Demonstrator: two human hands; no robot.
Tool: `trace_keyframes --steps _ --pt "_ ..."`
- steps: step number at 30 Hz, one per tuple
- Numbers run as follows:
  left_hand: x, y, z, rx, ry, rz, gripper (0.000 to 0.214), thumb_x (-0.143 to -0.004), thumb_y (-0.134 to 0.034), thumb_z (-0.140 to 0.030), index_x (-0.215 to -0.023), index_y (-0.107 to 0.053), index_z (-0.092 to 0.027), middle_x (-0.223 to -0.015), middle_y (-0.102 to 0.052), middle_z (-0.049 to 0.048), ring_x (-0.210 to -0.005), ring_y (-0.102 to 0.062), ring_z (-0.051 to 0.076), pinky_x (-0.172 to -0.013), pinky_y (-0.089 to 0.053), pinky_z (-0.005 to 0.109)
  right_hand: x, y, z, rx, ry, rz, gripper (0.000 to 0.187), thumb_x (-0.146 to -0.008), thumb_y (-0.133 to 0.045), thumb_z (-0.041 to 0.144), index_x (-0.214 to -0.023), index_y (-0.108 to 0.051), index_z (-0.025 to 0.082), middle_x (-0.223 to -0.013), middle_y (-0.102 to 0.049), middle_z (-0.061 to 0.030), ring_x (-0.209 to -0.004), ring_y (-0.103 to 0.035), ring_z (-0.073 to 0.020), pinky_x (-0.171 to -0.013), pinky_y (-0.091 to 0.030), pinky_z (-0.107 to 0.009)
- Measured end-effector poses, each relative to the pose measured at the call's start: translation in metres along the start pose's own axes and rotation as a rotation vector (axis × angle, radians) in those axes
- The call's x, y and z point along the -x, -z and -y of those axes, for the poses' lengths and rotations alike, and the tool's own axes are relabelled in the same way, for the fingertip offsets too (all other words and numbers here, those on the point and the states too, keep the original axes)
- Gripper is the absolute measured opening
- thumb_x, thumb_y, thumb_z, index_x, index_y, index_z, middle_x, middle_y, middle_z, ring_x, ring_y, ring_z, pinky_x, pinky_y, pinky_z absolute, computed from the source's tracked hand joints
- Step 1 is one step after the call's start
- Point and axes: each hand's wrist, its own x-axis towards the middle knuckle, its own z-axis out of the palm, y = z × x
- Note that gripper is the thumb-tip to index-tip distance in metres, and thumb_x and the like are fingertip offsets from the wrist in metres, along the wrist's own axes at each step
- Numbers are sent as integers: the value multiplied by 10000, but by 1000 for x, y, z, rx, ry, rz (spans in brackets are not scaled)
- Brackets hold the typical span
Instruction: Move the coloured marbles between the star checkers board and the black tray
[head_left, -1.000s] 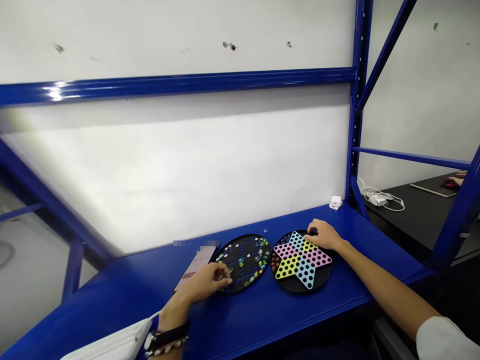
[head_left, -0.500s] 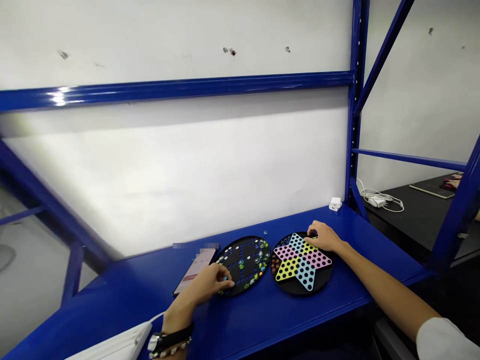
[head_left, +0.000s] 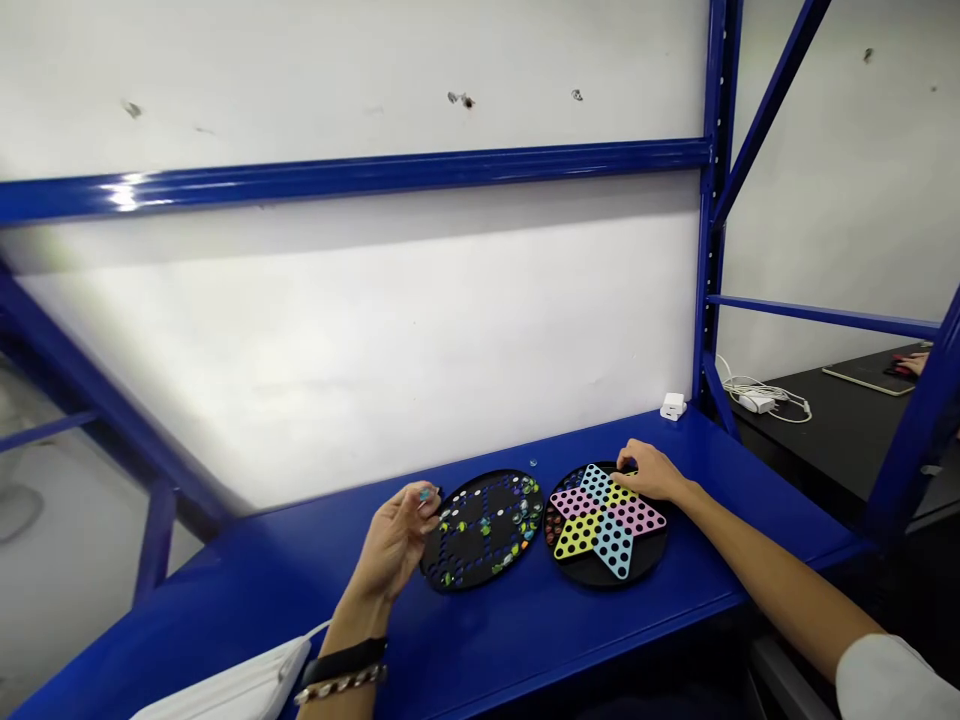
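Note:
My left hand [head_left: 401,535] is raised at the left edge of a round black tray [head_left: 465,565] with holes, its fingertips pinching a glass marble [head_left: 425,494] with a blue-green tint. Several coloured marbles sit in that tray, mostly along its right side. My right hand [head_left: 646,470] rests with curled fingers at the far right rim of a second black tray [head_left: 589,577]. On this second tray lies a star-shaped Chinese checkers board [head_left: 600,515] in pink, yellow and blue. Whether the right fingertips hold anything cannot be made out.
Both trays stand on a blue table [head_left: 480,650] against a white wall. One loose marble [head_left: 533,463] lies behind them. A white charger [head_left: 673,406] stands at the back right, and a white device [head_left: 232,685] with a cable at the front left. Blue frame posts rise on both sides.
My left hand has lifted up and left from the near left part of the marble tray, and the marble now shows in its fingertips. The phone is now mostly hidden. My right hand stays put.

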Motion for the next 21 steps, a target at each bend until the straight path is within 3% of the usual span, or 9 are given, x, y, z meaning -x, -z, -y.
trace_keyframes --steps 3,5,8,12,14,16,19,21 --pt "1 -11 -1 461 89 -29 219 -935 -585 -331 -824 -584 -143 -691 -483 -36 -515 -429 13 -410 -377 51 0 -1 -1 -5 3 1 181 -800 -642 390 -815 -651 209 -896 -604 -32 -797 -577 -166 -706 -428 -273" --pt "0 -17 2 603 128 -89 288 -1026 -376 -285 -866 -569 -142 -696 -483 -32 -489 -432 1 -413 -386 37 0 -1 -2 -1 7 0 191 -800 -647 399 -825 -654 210 -895 -605 -34 -797 -576 -166 -708 -428 -273" --pt "-1 -20 8 652 182 -160 357 -1046 -256 -244 -856 -540 -142 -657 -444 -46 -434 -391 -1 -386 -366 47 0 -1 -3 6 13 -3 191 -801 -649 398 -829 -659 209 -892 -606 -37 -804 -576 -170 -718 -428 -276" --pt "-1 -19 13 575 248 -163 298 -1003 -295 -137 -775 -486 -151 -625 -392 -59 -405 -335 6 -367 -320 68 0 0 -2 14 -2 8 176 -800 -641 385 -817 -654 210 -896 -603 -35 -806 -577 -172 -720 -428 -280" --pt "-2 -16 16 451 239 -131 255 -963 -364 -126 -725 -451 -162 -607 -369 -68 -399 -302 13 -362 -289 86 0 0 -1 17 -4 15 176 -798 -642 385 -815 -654 209 -899 -602 -36 -811 -578 -174 -720 -428 -279" --pt "-5 -13 22 178 200 -107 216 -923 -429 -162 -707 -448 -173 -594 -378 -70 -403 -294 31 -366 -267 122 0 0 -1 16 -2 16 180 -797 -643 387 -821 -656 209 -903 -602 -38 -819 -580 -177 -723 -429 -279" --pt "-9 -5 34 -541 50 -132 133 -873 -456 -201 -775 -543 -183 -626 -501 -31 -481 -436 92 -452 -354 191 0 0 -1 14 -3 16 184 -796 -645 392 -819 -659 209 -904 -602 -39 -820 -581 -178 -726 -430 -280" --pt "-10 0 42 -1017 -65 -120 193 -875 -415 -204 -903 -605 -183 -743 -624 27 -655 -584 168 -620 -458 270 0 0 0 12 -4 19 183 -794 -648 392 -814 -657 211 -903 -599 -39 -821 -582 -178 -724 -429 -280"
